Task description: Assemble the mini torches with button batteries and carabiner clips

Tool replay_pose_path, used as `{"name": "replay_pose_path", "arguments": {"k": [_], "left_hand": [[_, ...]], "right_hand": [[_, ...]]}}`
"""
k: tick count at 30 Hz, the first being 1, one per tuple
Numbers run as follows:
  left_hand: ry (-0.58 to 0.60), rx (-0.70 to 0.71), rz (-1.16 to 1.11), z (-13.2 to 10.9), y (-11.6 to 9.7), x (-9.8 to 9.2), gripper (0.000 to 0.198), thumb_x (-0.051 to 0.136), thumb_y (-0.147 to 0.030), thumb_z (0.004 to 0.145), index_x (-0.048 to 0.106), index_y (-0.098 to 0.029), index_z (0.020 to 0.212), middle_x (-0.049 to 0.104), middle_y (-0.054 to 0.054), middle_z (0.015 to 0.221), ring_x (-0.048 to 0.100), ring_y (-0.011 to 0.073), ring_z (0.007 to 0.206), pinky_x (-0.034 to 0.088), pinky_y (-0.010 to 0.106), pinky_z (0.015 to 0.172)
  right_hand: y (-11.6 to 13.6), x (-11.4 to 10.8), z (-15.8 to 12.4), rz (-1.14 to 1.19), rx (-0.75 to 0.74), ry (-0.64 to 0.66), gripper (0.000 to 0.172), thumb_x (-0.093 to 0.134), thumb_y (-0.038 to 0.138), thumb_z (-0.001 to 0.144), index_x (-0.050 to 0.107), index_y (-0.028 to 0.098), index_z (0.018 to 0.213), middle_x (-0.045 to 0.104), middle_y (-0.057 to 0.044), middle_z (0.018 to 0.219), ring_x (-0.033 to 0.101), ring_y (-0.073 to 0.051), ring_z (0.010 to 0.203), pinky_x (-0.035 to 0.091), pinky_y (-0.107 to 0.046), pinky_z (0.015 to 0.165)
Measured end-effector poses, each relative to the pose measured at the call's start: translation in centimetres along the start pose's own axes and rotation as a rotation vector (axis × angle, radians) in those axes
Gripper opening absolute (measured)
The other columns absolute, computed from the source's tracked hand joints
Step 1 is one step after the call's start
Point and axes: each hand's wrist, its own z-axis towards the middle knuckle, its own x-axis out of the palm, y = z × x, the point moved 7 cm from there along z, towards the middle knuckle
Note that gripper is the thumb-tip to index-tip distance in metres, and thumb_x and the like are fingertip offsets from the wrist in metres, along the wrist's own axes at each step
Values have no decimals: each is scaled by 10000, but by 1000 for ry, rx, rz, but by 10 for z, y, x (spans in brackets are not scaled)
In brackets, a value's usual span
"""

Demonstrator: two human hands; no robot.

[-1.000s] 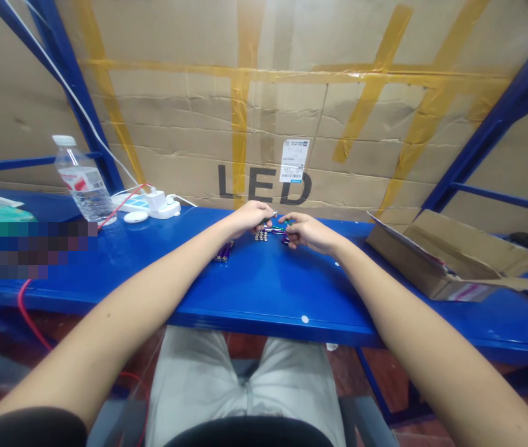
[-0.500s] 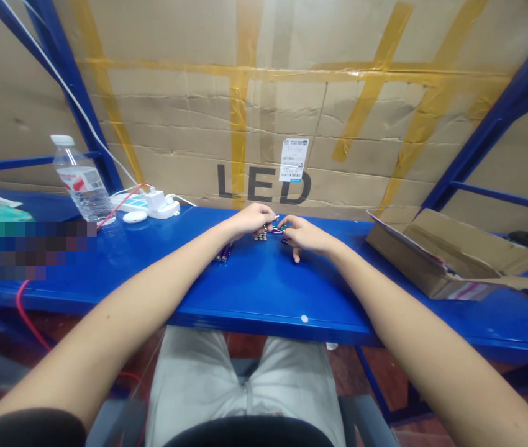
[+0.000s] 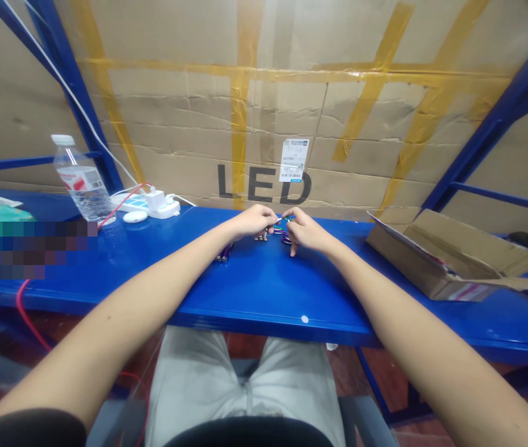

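Both my hands meet at the far middle of the blue table [image 3: 254,292]. My left hand [image 3: 253,221] is closed, pinching a small thin purple-and-silver part. My right hand [image 3: 304,231] is closed on the other end of the same small part [image 3: 279,223], fingertips almost touching the left hand's. Under the hands lie several small silver pieces [image 3: 261,236] and a dark purple piece [image 3: 285,239]. A pair of purple pen-like tubes [image 3: 223,252] lies on the table beside my left wrist.
A water bottle [image 3: 83,180] stands at the left, with a white power strip [image 3: 150,202], a white puck [image 3: 135,216] and a red cable [image 3: 24,307] near it. An open cardboard box [image 3: 450,254] lies at the right. A taped cardboard wall marked LED [image 3: 264,184] closes the back.
My hands have drawn closer together and lifted slightly over the small pieces; the right hand's fingers curled in toward the left.
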Motion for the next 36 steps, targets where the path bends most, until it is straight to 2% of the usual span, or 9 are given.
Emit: {"name": "replay_pose_path", "arguments": {"k": [4, 11, 18, 24, 28, 31, 36], "left_hand": [[-15, 27, 58, -2, -4, 1, 145, 570, -240, 888, 643, -154, 797, 605, 13, 652, 433, 79, 452, 330, 251, 468], [-25, 15, -34, -5, -8, 11, 167, 543, -214, 911, 563, -166, 752, 590, 3, 671, 454, 67, 451, 350, 242, 468], [-78, -14, -120, -4, -8, 17, 152, 504, -145, 940, 521, -172, 791, 553, -11, 655, 475, 76, 478, 368, 239, 482], [-104, -63, -222, -6, -10, 20, 222, 440, -145, 983, 474, -176, 766, 517, -29, 606, 454, 68, 453, 347, 220, 457], [-107, -66, -290, -4, -8, 20, 240, 427, -162, 998, 454, -185, 761, 503, -37, 588, 431, 65, 429, 319, 215, 440], [-125, -61, -278, -4, -7, 18, 235, 451, -171, 992, 469, -184, 758, 506, -34, 581, 432, 69, 428, 324, 222, 449], [-191, -46, -145, -5, -10, 8, 188, 525, -140, 941, 548, -159, 756, 541, -23, 584, 418, 70, 432, 318, 241, 479]], "right_hand": [[10, -5, -4, -180, -57, -85, 252, 428, 179, 916, 384, 211, 1162, 514, 66, 561, 531, -148, 383, 451, -273, 458], [19, 2, -6, -216, -125, -177, 303, 493, 229, 920, 362, 213, 1192, 538, 34, 620, 476, -135, 384, 364, -255, 411], [24, 2, -7, -291, -153, -270, 338, 498, 248, 932, 371, 163, 1234, 558, -12, 650, 500, -158, 485, 399, -278, 507], [22, 4, -7, -258, -139, -268, 365, 455, 293, 969, 345, 160, 1291, 626, -67, 749, 554, -173, 501, 443, -294, 497], [22, 6, -5, -242, -185, -255, 350, 449, 253, 967, 346, 153, 1287, 607, -22, 633, 590, -193, 515, 475, -308, 546], [21, 6, -4, -217, -168, -254, 344, 454, 226, 958, 350, 160, 1279, 588, 2, 597, 583, -189, 486, 476, -306, 541], [17, 6, -3, -167, -140, -236, 338, 483, 219, 937, 358, 190, 1249, 599, -4, 668, 555, -162, 444, 468, -287, 501]]}}
